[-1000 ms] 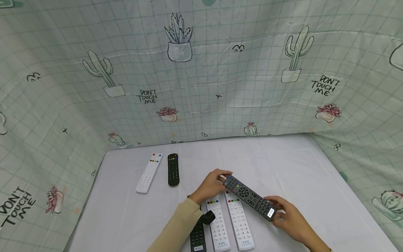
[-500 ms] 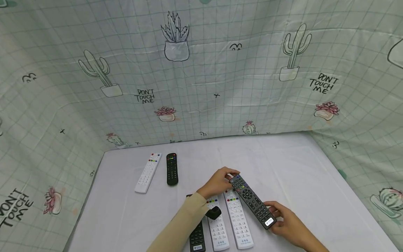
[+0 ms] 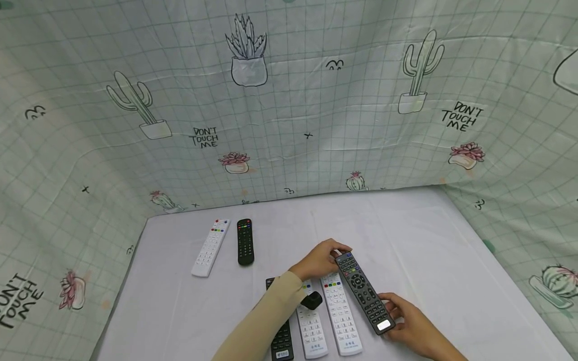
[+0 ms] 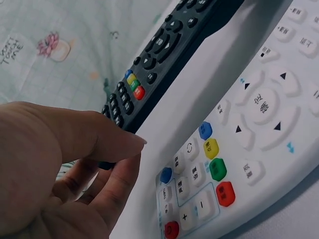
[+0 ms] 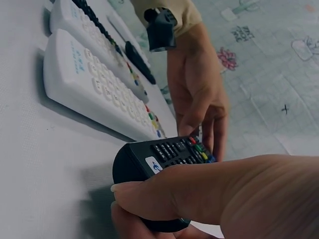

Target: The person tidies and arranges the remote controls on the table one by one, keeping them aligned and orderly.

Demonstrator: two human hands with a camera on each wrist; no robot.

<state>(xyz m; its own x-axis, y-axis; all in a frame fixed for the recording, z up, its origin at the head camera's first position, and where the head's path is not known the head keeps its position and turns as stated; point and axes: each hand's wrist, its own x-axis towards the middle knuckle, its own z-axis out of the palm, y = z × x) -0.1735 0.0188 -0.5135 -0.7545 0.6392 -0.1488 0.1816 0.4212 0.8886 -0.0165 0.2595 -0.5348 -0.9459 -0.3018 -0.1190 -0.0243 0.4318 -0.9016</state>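
Note:
A dark grey remote control (image 3: 365, 293) slants above the table, buttons up, its white label toward me. My left hand (image 3: 321, 259) pinches its far end between thumb and fingers, as the left wrist view shows. Around the near end, my right hand (image 3: 408, 326) grips with the thumb along one edge and fingers beneath, seen close in the right wrist view. Just left of it lies a white remote control (image 3: 341, 316). Beyond that come a second white remote (image 3: 312, 331) and a black remote (image 3: 282, 341), both partly hidden by my left sleeve and wrist camera.
Farther back on the left of the white table (image 3: 158, 301) lie another white remote (image 3: 210, 248) and a black remote (image 3: 245, 242). A patterned cloth (image 3: 280, 100) with cactus drawings hangs behind and along both sides.
Both hands have turned the dark grey remote from a steep diagonal to nearly parallel with the white one beside it. Its far end moved right and its near end came toward me.

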